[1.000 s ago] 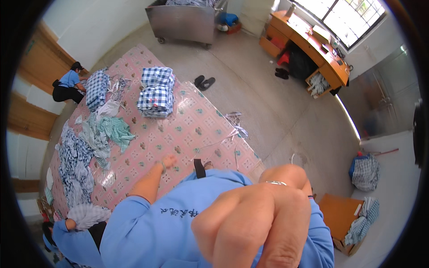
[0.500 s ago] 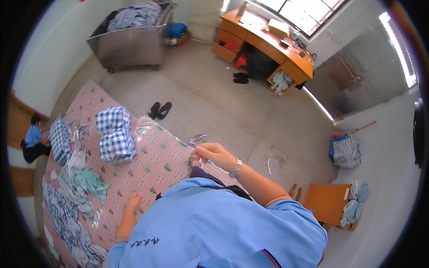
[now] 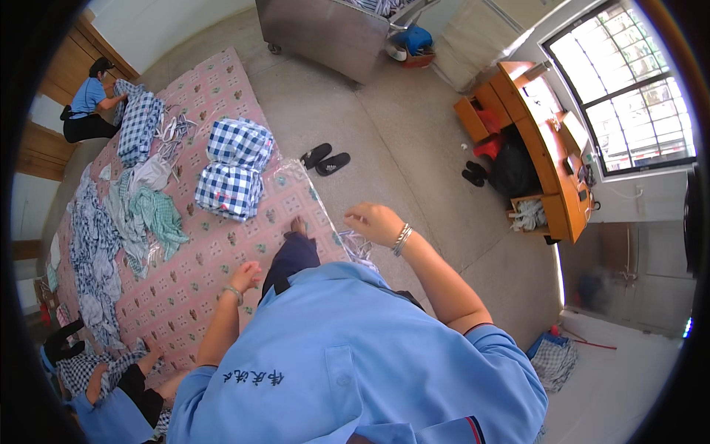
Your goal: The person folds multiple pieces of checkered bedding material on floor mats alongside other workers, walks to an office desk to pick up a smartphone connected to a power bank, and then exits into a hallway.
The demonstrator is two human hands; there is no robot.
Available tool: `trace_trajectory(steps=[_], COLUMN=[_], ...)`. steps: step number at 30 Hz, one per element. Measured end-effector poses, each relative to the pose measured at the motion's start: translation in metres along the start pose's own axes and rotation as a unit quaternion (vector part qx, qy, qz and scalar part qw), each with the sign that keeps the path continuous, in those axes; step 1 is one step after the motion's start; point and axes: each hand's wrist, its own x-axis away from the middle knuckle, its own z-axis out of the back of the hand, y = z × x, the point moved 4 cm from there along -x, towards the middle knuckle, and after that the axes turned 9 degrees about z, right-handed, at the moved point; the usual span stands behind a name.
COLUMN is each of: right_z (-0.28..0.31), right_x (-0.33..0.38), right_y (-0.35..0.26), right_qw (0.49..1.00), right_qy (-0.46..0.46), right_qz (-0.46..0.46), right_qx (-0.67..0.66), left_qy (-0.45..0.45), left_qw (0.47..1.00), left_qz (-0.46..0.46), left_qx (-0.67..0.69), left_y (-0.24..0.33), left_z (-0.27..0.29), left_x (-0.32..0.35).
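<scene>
My left hand (image 3: 245,275) hovers over the pink patterned mat (image 3: 200,296), fingers slightly bent and apart, nothing in it. Over the mat's right edge, my right hand (image 3: 376,223) is raised with loosely curled fingers and no visible object in them. Partly hidden below it, striped cloth strips (image 3: 358,246) lie at the mat's edge. One of my bare feet (image 3: 299,226) steps on the mat. Ahead sits a blue-and-white checked cloth bundle (image 3: 231,170), cinched across its middle; neither hand touches it.
Green cloth (image 3: 159,214) and patterned cloth heaps (image 3: 95,244) cover the mat's left side. One person (image 3: 92,103) crouches by a checked bundle (image 3: 139,129); another (image 3: 118,407) sits lower left. Black slippers (image 3: 325,159), a metal cart (image 3: 325,37) and a desk (image 3: 543,140) stand beyond.
My view has swung right, bringing the window and a second person into sight. My right hand has lifted from beside the strips, and my left hand has come up and inward.
</scene>
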Motion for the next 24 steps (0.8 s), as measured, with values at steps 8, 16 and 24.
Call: trace_trajectory(steps=[8,16,24], right_z=[-0.017,0.071,0.095], right_x=[-0.135,-0.226,-0.265], right_y=[0.072,0.12,0.228], right_qw=[0.963,0.991,0.97], right_qy=[-0.225,-0.048,-0.161], right_qz=[-0.037,-0.053,-0.008], right_qx=[0.141,0.116,0.18], left_qy=[0.013,0.071,0.111], left_qw=[0.991,0.994,0.943], left_qz=[0.122,-0.02,-0.194], left_qx=[0.056,-0.079,-0.245], left_y=[0.024,0.267,0.474], left_z=[0.075,0.162,0.163], left_x=[-0.109,-0.218,-0.209])
